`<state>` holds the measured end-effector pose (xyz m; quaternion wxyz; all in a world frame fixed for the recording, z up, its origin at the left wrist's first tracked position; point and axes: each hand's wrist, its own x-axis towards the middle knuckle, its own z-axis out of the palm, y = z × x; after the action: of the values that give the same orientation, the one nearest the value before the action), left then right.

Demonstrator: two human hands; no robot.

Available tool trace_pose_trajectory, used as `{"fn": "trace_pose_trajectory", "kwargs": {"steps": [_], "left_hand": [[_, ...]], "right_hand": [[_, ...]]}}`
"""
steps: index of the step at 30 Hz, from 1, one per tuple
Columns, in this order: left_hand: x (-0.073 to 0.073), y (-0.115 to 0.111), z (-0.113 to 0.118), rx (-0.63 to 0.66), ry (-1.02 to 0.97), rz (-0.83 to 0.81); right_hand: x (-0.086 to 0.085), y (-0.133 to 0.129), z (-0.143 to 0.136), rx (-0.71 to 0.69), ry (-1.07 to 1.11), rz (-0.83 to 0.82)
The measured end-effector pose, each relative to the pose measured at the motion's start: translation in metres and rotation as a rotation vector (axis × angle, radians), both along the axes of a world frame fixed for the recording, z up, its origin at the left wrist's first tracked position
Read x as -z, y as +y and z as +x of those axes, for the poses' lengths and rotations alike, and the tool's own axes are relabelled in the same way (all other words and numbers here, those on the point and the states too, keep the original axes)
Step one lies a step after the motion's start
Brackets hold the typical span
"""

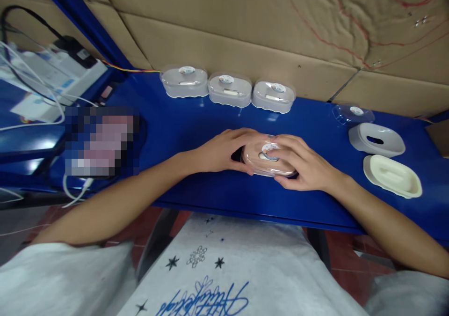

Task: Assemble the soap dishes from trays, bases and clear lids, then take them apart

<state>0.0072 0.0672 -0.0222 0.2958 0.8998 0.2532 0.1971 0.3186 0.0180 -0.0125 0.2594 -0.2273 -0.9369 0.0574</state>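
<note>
A pinkish oval box with a clear lid and a round sticker (261, 163) lies on the blue table (210, 185) in front of me. My left hand (228, 150) grips its left end, thumb at the near side and fingers along the far edge. Around the right end is my right hand (301, 161), its thumb at the near edge and its fingers over the lid, partly covering the sticker. Both hands touch the box at the same time.
At the back stand three lidded grey boxes (229, 91). On the right are a clear lid (352, 114), a white tray with a slot (389, 140) and a cream oval dish (393, 175). A blurred-out device (105, 143) and a power strip with cables (80, 79) are left.
</note>
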Motion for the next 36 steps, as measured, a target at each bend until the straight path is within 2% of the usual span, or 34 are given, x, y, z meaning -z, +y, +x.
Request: {"fn": "trace_pose_trajectory", "kwargs": {"steps": [9, 18, 26, 36], "left_hand": [[-0.002, -0.0025, -0.0018, 0.011, -0.016, 0.042], [-0.0017, -0.003, -0.0022, 0.015, -0.001, 0.047], [-0.0055, -0.0049, -0.0007, 0.024, 0.003, 0.044], [-0.005, -0.0049, -0.0002, 0.023, 0.014, 0.058]], "right_hand": [[0.0033, -0.0002, 0.0033, 0.049, -0.028, -0.068], [-0.003, -0.0019, 0.002, 0.063, -0.064, -0.124], [-0.0003, 0.0005, 0.0034, 0.024, -0.057, -0.003], [-0.0026, -0.0002, -0.0002, 0.038, -0.088, -0.014]]}}
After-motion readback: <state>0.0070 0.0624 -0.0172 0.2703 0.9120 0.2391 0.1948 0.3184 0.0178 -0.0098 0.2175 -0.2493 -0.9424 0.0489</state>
